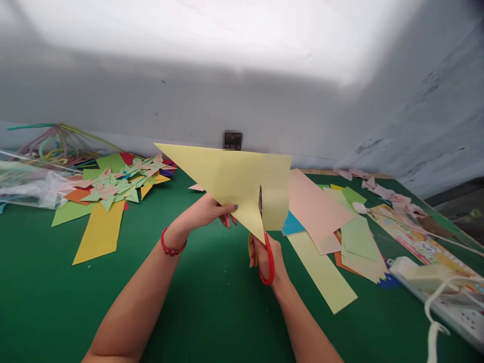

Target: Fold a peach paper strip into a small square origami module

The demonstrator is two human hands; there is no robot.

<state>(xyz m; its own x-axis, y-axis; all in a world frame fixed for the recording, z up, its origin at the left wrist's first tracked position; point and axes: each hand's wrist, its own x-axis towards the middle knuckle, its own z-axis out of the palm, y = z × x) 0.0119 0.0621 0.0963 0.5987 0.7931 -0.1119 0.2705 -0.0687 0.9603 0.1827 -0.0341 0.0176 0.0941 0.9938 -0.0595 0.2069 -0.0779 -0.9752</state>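
My left hand (214,210) pinches the lower slanted edge of a pale yellow sheet of paper (227,176), its thumb on the near face. The sheet has a pointed corner at the left and a squarish flap at the right. In my right hand (270,252) is a pair of scissors (269,267), one handle loop red and a yellow one partly hidden behind the fingers. The blades stand in a cut that runs up into the paper, between the slanted part and the right flap. Part of the blades is hidden by the sheet.
Folded paper stars (109,186) lie in a pile at the left, near a yellow strip (100,232) and a clear plastic bag (34,181). Coloured paper sheets (317,206) overlap at the right. A power strip (449,307) with a white cable sits at the right edge of the green table (196,312).
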